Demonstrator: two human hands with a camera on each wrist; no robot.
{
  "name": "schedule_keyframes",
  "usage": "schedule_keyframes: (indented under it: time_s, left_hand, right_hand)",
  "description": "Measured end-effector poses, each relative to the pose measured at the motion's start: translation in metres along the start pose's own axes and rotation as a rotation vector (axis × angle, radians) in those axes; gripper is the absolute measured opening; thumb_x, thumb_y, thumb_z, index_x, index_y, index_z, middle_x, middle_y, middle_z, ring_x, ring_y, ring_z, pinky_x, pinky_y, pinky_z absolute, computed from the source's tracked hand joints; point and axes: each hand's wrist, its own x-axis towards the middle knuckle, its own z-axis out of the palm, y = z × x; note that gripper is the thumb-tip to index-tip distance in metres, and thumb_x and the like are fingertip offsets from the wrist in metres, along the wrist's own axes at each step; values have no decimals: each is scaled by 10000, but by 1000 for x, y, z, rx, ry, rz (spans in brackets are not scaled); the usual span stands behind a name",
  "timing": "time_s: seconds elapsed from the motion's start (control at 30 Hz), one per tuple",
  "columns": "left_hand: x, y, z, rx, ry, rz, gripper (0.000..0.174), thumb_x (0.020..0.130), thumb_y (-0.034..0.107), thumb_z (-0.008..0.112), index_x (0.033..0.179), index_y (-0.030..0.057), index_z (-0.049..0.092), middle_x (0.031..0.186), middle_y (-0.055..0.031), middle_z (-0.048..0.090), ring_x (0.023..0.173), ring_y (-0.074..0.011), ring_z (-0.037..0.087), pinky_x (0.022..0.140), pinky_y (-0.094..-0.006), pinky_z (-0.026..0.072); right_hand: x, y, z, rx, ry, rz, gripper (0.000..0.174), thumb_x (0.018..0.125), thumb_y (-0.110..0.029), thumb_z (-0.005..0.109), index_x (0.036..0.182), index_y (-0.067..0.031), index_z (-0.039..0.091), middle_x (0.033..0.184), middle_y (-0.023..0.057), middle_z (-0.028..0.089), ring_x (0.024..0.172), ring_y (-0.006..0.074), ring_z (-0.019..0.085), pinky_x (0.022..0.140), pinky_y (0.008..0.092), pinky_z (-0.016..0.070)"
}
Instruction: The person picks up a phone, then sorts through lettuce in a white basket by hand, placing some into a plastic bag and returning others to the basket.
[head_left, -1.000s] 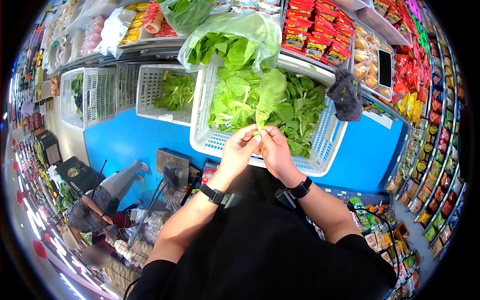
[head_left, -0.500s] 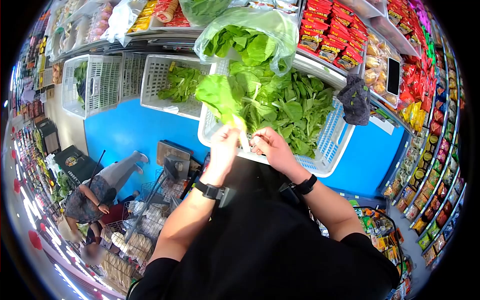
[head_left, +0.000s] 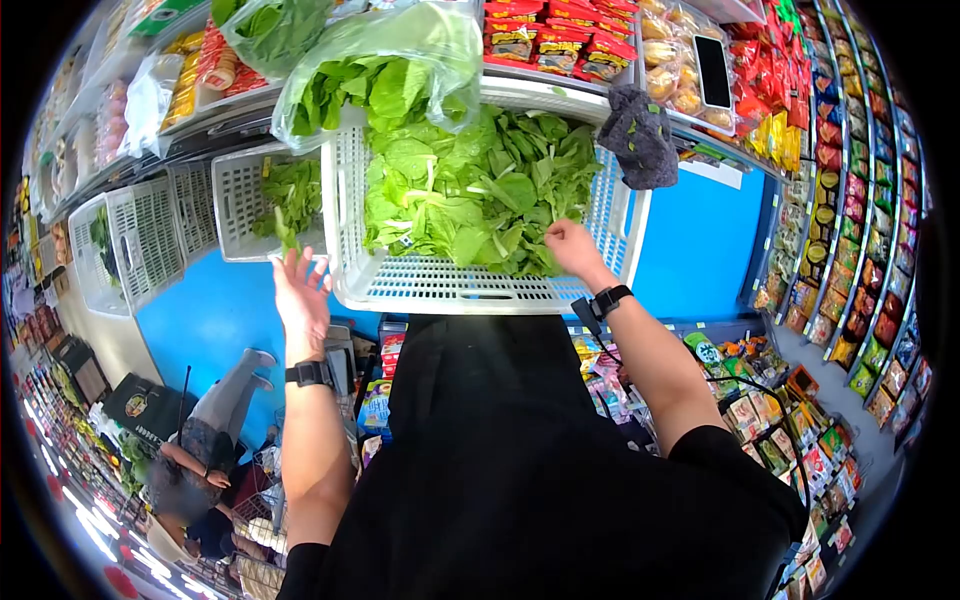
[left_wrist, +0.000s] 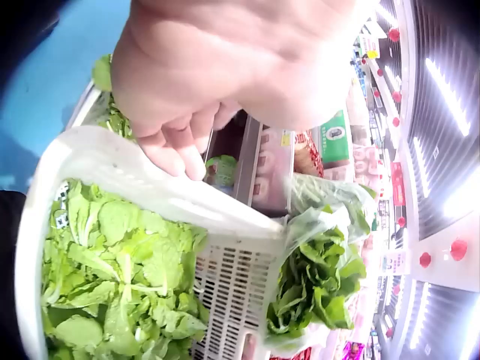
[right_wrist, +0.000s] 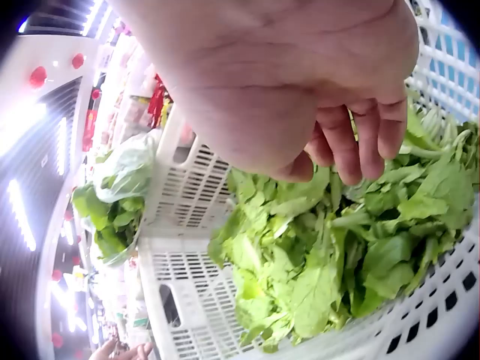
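My left hand (head_left: 302, 305) is beside the left wall of a large white crate (head_left: 470, 297), palm up with fingers spread. Just beyond its fingertips, a green leafy vegetable (head_left: 288, 238) overlaps the edge of a smaller white crate (head_left: 235, 240). In the left wrist view, the left fingers (left_wrist: 171, 146) pass over the large crate's rim. My right hand (head_left: 575, 250) hovers over the right front of the leafy greens (head_left: 480, 190) heaped in the large crate. Its fingers (right_wrist: 349, 150) hang loosely curled above the leaves, with nothing visible in them.
Behind the large crate lies a clear plastic bag of greens (head_left: 385, 85). A dark grey cloth (head_left: 638, 135) hangs at its back right corner, near a phone (head_left: 712, 72). Red snack packets (head_left: 560, 40) fill the shelf behind. A person (head_left: 200, 440) stands at lower left.
Both hands were together at a leafy vegetable's stem. The left hand has carried it leftward and let go by the smaller crate. The right has moved right, over the heap.
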Motion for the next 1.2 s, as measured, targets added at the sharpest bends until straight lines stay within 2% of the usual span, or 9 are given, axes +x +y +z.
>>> schedule_keyframes:
  time_s: [0.17, 0.37, 0.43, 0.6, 0.77, 0.87, 0.97, 1.0, 1.2]
  left_hand:
    - [-28, -46, 24, 153, -51, 75, 364, 1131, 371, 535, 1319, 82, 650, 1093, -6, 744, 895, -99, 650, 806, -285, 498]
    - [-62, -65, 57, 450, -372, 247, 226, 1124, 193, 581, 1215, 22, 697, 1031, -36, 740, 858, -92, 651, 770, -240, 517]
    - [-66, -69, 57, 489, -376, 250, 215, 1116, 179, 594, 1216, 19, 698, 1034, -35, 746, 867, -95, 659, 772, -239, 516]
    - [-76, -73, 40, 545, -334, 230, 196, 1108, 160, 600, 1220, 36, 702, 1046, -31, 755, 883, -90, 669, 773, -240, 521]
    - [-78, -80, 35, 509, -264, 180, 185, 1089, 134, 634, 1205, 7, 702, 1038, -50, 754, 879, -92, 649, 781, -238, 510]
    - [-85, -79, 34, 480, -262, 192, 183, 1088, 130, 638, 1206, 3, 698, 1050, -55, 751, 911, -102, 666, 823, -250, 532]
    - [-96, -78, 37, 512, -254, 187, 180, 1089, 122, 636, 1203, -5, 693, 1066, -63, 749, 953, -116, 681, 874, -268, 550]
    - [-97, -80, 36, 519, -255, 162, 175, 1091, 114, 629, 1195, -12, 691, 1069, -70, 746, 981, -128, 690, 906, -284, 559]
    - [-102, -89, 45, 541, -276, 184, 148, 1082, 87, 635, 1178, -10, 690, 1045, -59, 741, 931, -103, 670, 879, -265, 549]
  right_hand:
    - [3, 9, -21, -259, 148, 106, 254, 927, -176, 652, 1067, 14, 746, 1072, 303, 747, 1046, 451, 732, 938, 528, 585]
    - [62, 87, 10, -590, -120, 157, 359, 905, -87, 637, 1233, 55, 673, 1245, 335, 693, 1164, 462, 701, 990, 503, 584]
    - [70, 90, 18, -576, -43, 223, 516, 893, -55, 659, 1373, 96, 543, 1398, 323, 618, 1277, 460, 641, 1037, 525, 555]
    - [92, 84, 23, -568, -425, 175, 565, 916, -95, 656, 1431, 83, 510, 1477, 304, 585, 1335, 478, 590, 1086, 518, 520]
    - [71, 74, 32, -451, -238, 279, 685, 907, -171, 703, 1491, 59, 430, 1429, 340, 595, 1392, 474, 539, 1170, 507, 452]
    - [76, 73, 40, -434, -162, 432, 694, 949, -102, 648, 1570, 19, 364, 1695, 307, 212, 1513, 530, 338, 1167, 538, 462]
    - [88, 102, 49, -484, -138, 396, 652, 941, -72, 638, 1545, 11, 407, 1620, 299, 328, 1443, 506, 434, 1140, 517, 493]
    - [81, 100, 46, -499, -76, 359, 568, 918, -118, 654, 1437, 60, 508, 1532, 334, 454, 1411, 463, 493, 1167, 510, 433]
    - [82, 95, 34, -517, -108, 333, 516, 922, -194, 679, 1393, 1, 608, 1511, 293, 509, 1362, 448, 555, 1069, 489, 533]
